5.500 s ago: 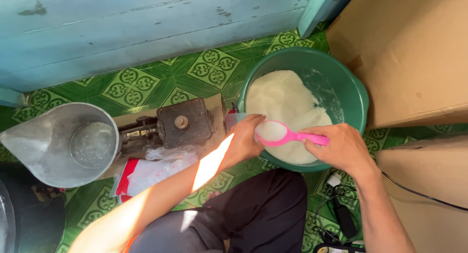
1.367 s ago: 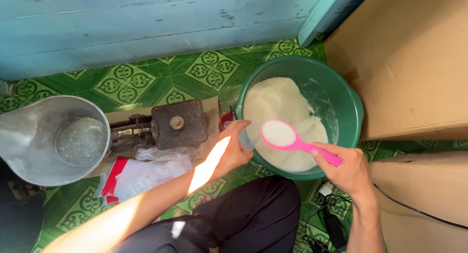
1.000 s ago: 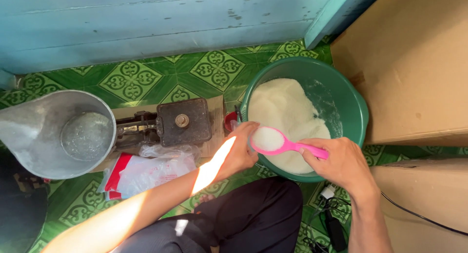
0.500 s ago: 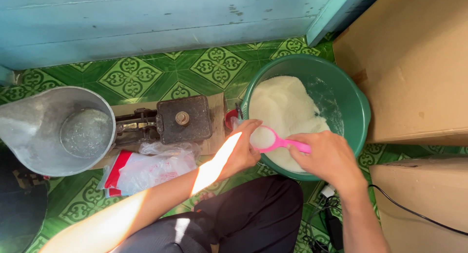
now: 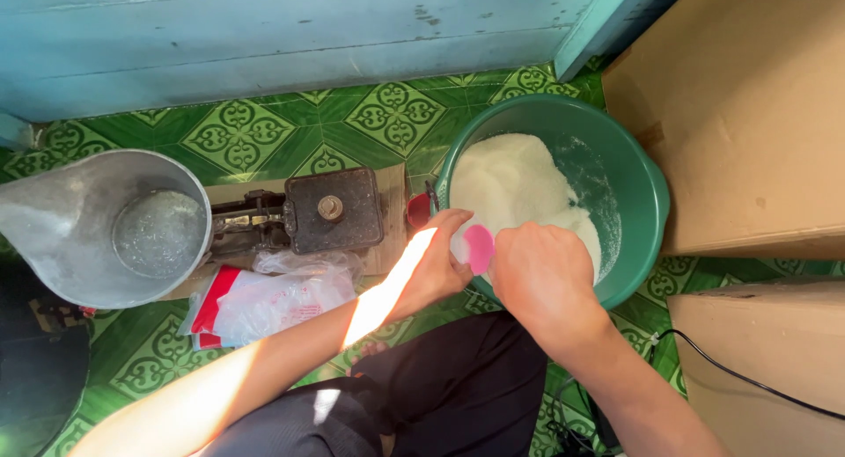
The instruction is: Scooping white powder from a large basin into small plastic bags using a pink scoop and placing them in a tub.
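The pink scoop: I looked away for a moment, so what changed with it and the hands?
The right hand tipped the pink scoop from level and full to steeply tilted against the left hand, at the small bag there. The green basin, metal pan and scale stayed put.

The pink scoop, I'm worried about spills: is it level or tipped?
Tipped: the pink scoop shows edge-on between left hand and right hand.
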